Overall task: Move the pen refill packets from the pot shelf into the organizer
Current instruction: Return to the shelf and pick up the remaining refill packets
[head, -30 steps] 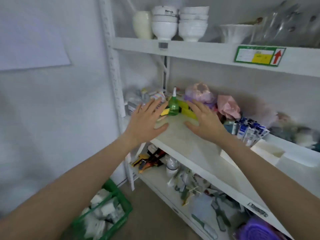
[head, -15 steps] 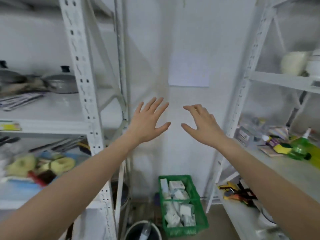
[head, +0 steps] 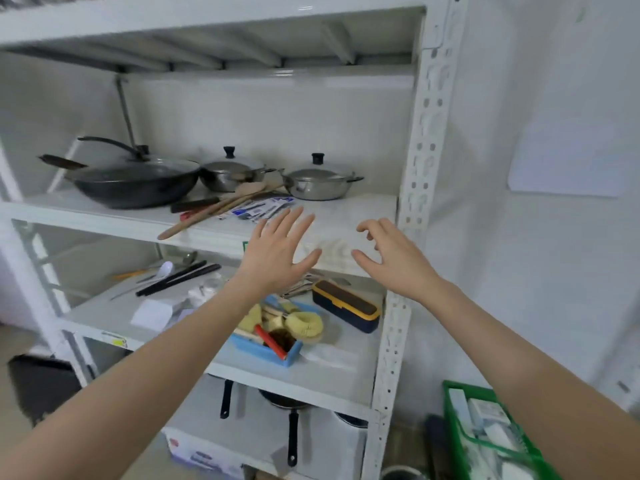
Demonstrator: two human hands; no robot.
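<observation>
Head view: two empty hands, left hand (head: 273, 256) and right hand (head: 391, 258), three lidded pots (head: 320, 183).

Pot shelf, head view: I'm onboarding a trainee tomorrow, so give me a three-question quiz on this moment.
1. True or false: the left hand already grips the pen refill packets.
2. Which lies directly beside the packets on the pot shelf? A) wooden spatula B) green bottle C) white bowl
3. Fill in: the two steel pots both wear ____ with black knobs.

Key: 1. False; both hands are open and empty, the right hand with curled fingers. 2. A. 3. lids.
</observation>
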